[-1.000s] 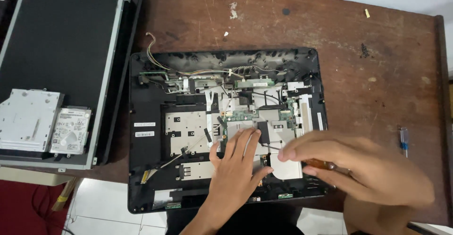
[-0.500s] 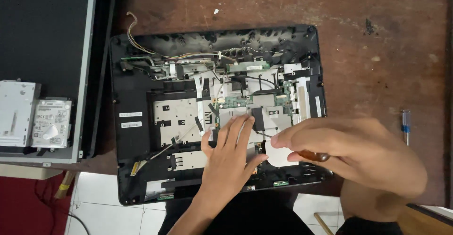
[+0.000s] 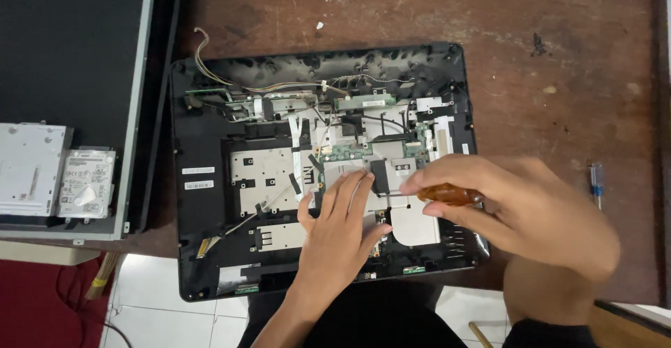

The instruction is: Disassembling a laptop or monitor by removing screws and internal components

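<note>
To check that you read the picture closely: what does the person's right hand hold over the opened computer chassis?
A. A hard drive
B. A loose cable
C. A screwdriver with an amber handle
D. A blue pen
C: the right hand grips a screwdriver by its amber handle, its thin shaft pointing toward the left hand resting on the board inside the black chassis.

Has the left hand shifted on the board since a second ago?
No. The left hand still lies flat just below the green circuit board inside the black open casing; only the camera has moved.
</note>
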